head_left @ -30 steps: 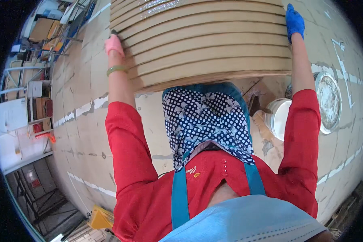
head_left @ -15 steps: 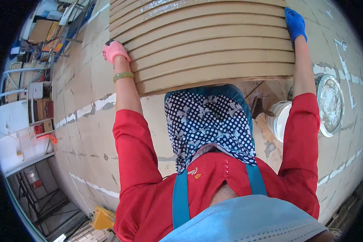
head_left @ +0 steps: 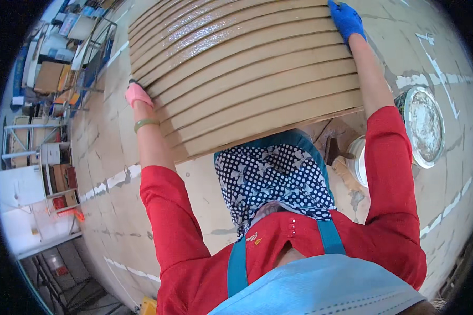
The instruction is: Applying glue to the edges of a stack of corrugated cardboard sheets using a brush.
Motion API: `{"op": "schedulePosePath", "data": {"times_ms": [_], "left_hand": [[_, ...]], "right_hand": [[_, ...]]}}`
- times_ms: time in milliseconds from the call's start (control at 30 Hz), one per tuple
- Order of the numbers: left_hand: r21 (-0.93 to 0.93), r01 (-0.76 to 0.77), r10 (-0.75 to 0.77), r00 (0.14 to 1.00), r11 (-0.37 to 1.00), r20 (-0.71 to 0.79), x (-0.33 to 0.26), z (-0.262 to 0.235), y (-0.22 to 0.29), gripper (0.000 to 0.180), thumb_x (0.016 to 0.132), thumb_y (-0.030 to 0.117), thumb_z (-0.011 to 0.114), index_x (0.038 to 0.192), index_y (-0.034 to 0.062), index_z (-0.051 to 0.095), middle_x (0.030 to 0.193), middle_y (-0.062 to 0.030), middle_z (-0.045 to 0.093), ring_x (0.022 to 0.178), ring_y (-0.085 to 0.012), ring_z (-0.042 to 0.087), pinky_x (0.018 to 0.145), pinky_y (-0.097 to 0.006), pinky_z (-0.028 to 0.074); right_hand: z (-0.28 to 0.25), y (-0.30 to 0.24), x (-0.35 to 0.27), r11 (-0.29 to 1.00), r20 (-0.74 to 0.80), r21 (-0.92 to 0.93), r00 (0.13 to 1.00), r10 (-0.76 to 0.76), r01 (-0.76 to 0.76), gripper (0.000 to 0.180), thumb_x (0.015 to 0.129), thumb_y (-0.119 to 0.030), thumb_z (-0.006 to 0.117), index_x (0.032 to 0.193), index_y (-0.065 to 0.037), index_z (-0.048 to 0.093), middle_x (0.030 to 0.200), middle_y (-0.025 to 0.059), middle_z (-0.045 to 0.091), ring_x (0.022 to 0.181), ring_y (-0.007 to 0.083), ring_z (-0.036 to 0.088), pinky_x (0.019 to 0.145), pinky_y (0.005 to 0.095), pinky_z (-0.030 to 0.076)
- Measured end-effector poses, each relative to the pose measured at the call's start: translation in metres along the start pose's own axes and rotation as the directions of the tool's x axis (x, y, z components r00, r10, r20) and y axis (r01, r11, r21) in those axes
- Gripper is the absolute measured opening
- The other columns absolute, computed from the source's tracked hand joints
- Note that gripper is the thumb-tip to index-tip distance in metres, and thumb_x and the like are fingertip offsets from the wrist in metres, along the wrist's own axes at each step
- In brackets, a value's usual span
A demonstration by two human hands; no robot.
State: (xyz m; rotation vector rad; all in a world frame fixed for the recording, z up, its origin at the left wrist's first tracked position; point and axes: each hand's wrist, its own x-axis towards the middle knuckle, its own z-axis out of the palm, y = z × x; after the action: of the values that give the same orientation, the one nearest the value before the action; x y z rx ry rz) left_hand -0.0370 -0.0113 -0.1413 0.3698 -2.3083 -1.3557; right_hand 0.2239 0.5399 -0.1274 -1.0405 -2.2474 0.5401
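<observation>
A large beige slatted panel (head_left: 257,79) fills the upper middle, its strips parted by dark grooves and running slightly uphill to the right. I cannot tell whether it is one piece or a fanned stack of boards. Its far strips shine as if wet or coated. My left hand (head_left: 138,94), in a pink glove with dark fingertips, is closed on the left edge. On the right edge, my right hand (head_left: 346,22) in a blue glove is closed too. The fingers beneath the panel are hidden. A green bangle (head_left: 146,124) circles my left wrist.
At right stands a large round bucket (head_left: 424,127) with a crusted pale top. A smaller white bucket (head_left: 358,160), partly behind my right arm, is beside a brown brush-like tool (head_left: 336,151). Metal racks (head_left: 29,142) with boxes line the left. White lines cross the worn floor.
In the picture the panel now slopes more, its left side lower, and more of its shiny far strips show. My left hand sits lower, my right hand further left. The background has shifted too.
</observation>
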Motion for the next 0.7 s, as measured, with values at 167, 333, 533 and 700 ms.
{"op": "schedulePosePath", "data": {"times_ms": [167,333,533,700], "left_hand": [[0.879,-0.348,0.237,0.93,0.326,0.28,-0.006,0.007,0.009,0.023,0.08,0.022,0.059,0.092,0.0042,0.068,0.095,-0.013,0.067,0.085,-0.0225,0.065,0.066,-0.034,0.051],[0.887,-0.409,0.162,0.911,0.215,0.38,-0.026,0.011,0.034,0.024,0.083,0.017,0.05,0.086,0.0033,0.069,0.088,-0.0121,0.068,0.077,-0.024,0.066,0.063,-0.033,0.05],[0.882,-0.281,0.262,0.946,0.378,0.189,0.004,0.006,0.0,0.027,0.083,0.014,0.046,0.082,0.0016,0.07,0.088,-0.0132,0.068,0.077,-0.024,0.066,0.064,-0.035,0.05],[0.893,-0.417,0.23,0.898,0.171,0.375,0.03,0.033,-0.026,0.02,0.081,0.019,0.057,0.089,0.0065,0.07,0.094,-0.0117,0.068,0.086,-0.024,0.066,0.068,-0.033,0.051]], "right_hand": [[0.005,0.014,0.003,0.999,-0.184,0.001,0.982,0.042,-0.043,0.046,0.085,-0.044,0.047,0.088,-0.002,0.065,0.093,0.0259,0.062,0.09,0.0423,0.059,0.083,0.0478,0.046],[-0.009,0.011,-0.001,0.999,-0.088,-0.012,0.995,0.046,-0.048,0.04,0.084,-0.038,0.049,0.087,-0.001,0.065,0.093,0.026,0.061,0.09,0.042,0.059,0.081,0.0468,0.047],[-0.005,0.007,0.003,0.999,-0.087,0.039,0.996,0.03,-0.026,0.038,0.083,-0.036,0.05,0.088,-0.001,0.066,0.093,0.0261,0.061,0.09,0.0413,0.059,0.081,0.0454,0.047],[-0.004,0.025,0.01,0.999,-0.022,-0.039,0.999,-0.032,0.031,0.039,0.082,-0.037,0.05,0.087,-0.001,0.066,0.093,0.0262,0.061,0.091,0.0412,0.059,0.082,0.045,0.047]]}}
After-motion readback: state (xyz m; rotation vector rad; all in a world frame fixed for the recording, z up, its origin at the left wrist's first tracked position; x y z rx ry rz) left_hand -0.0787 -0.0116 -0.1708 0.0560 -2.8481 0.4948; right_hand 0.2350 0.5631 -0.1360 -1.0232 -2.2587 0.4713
